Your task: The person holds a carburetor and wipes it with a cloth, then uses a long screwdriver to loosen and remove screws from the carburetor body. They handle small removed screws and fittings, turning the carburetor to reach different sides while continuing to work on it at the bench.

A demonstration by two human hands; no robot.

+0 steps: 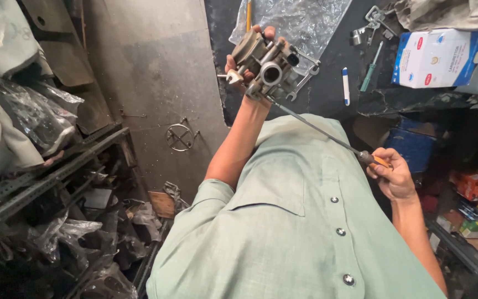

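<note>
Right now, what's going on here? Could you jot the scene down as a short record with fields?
Left hand: grips a grey metal carburetor, raised.
Right hand: holds a long screwdriver by its orange handle; the tip reaches the carburetor's underside.
Clothing: pale green buttoned shirt.
Bench: dark top with a white and blue box, plastic sheet, green screwdriver, wrenches.
Left side: metal shelves with bagged parts.
</note>
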